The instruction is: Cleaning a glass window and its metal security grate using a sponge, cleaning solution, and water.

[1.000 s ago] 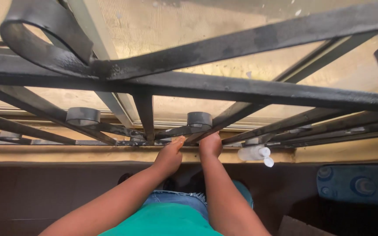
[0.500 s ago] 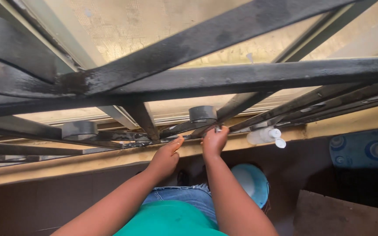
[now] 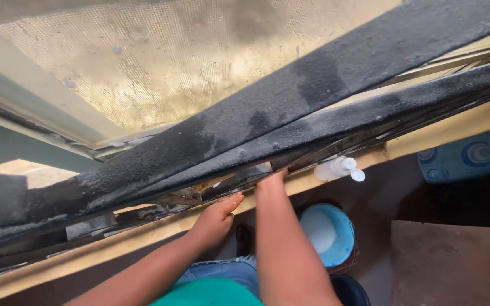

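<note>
Now right hand deeper under the black grille, bucket fully in view.

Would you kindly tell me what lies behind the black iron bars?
Behind the black iron bars is a dusty mesh window screen. The right hand reaches under them, fingertips hidden.

1. A yellowish window ledge runs slantwise across the view, under the black metal grille.
2. A small white bottle lies on its side on the ledge, its flip cap open.
3. Below, the dark floor carries a blue bucket, a blue patterned mat and a brown board.
</note>
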